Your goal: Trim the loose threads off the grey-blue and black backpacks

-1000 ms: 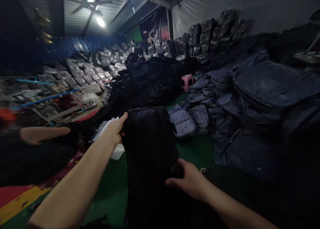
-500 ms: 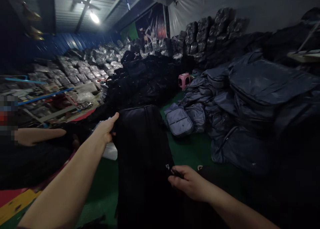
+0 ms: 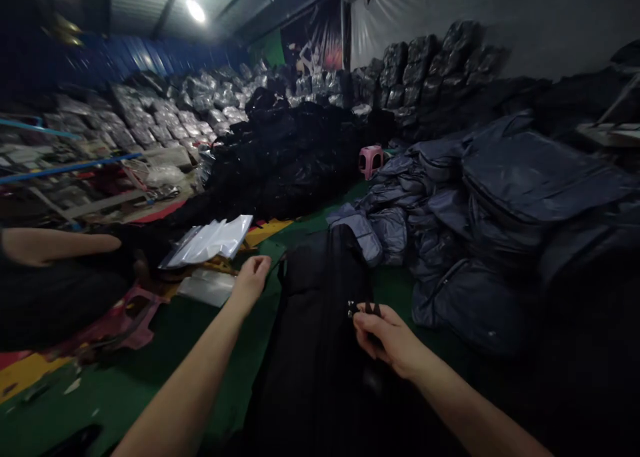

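Observation:
A black backpack point(image 3: 320, 350) lies flat on the green floor point(image 3: 135, 390) in front of me, its lower end lost in shadow. My right hand point(image 3: 385, 337) pinches a small black zip pull and strap point(image 3: 365, 308) near the bag's upper right. My left hand point(image 3: 251, 282) hangs just left of the bag's top end, fingers loosely curled, holding nothing. Beyond that hand, a clear plastic bag point(image 3: 210, 242) rests on a co-worker's dark lap, with another flat plastic sheet point(image 3: 206, 287) below it.
A co-worker's forearm point(image 3: 55, 246) reaches in from the left. Navy bags point(image 3: 530, 184) are heaped on the right, a grey-blue backpack point(image 3: 357, 230) touches my bag's top, and a pink stool point(image 3: 370, 162) stands beyond. Black wrapped bundles point(image 3: 285, 157) are piled ahead.
My left hand has let go of the backpack's top edge and moved away from it. The backpack now sits further right, and the clear plastic bag shows fully.

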The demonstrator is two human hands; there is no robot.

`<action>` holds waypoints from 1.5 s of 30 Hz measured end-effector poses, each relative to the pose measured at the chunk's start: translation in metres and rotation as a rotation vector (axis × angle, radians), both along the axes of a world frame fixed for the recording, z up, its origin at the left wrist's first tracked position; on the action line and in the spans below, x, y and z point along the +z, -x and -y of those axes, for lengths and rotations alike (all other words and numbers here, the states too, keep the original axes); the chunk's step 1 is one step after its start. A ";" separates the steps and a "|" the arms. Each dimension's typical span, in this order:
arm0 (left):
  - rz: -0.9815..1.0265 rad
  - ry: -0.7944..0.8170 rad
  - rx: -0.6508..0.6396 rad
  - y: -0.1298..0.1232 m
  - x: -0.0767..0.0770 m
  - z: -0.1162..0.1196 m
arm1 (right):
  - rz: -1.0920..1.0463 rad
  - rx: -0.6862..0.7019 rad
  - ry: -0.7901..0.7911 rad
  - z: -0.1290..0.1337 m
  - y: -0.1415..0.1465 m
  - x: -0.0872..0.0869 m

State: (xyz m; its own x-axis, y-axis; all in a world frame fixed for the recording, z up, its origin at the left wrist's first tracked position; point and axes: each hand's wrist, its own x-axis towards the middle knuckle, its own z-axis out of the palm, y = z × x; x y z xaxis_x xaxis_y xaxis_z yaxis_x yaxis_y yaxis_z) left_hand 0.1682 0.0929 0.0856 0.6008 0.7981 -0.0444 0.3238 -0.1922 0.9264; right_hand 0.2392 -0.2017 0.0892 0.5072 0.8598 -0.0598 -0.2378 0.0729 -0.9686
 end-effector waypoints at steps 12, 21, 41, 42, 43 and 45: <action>0.116 0.367 -0.378 -0.012 -0.079 0.065 | -0.072 -0.121 -0.126 0.026 -0.021 -0.021; 0.215 0.480 -0.432 -0.028 -0.077 0.078 | -0.218 -0.122 -0.164 0.031 -0.023 -0.027; 0.307 0.759 -0.331 0.001 -0.053 0.084 | -0.317 -0.466 0.092 0.059 -0.059 -0.065; 0.322 0.790 -0.328 0.003 -0.051 0.085 | -0.313 -0.469 0.097 0.061 -0.061 -0.068; 0.337 0.815 -0.325 0.004 -0.049 0.085 | -0.296 -0.485 0.105 0.063 -0.063 -0.070; 0.349 0.836 -0.319 0.006 -0.047 0.086 | -0.203 -0.494 0.142 0.069 -0.068 -0.073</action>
State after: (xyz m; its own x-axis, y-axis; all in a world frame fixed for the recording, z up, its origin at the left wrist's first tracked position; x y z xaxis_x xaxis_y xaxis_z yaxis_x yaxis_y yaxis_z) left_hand 0.1621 0.0066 0.0390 0.8715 0.3859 -0.3025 0.0504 0.5431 0.8381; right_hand 0.3070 -0.2703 0.0167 0.8141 0.4990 -0.2970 -0.3919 0.0947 -0.9151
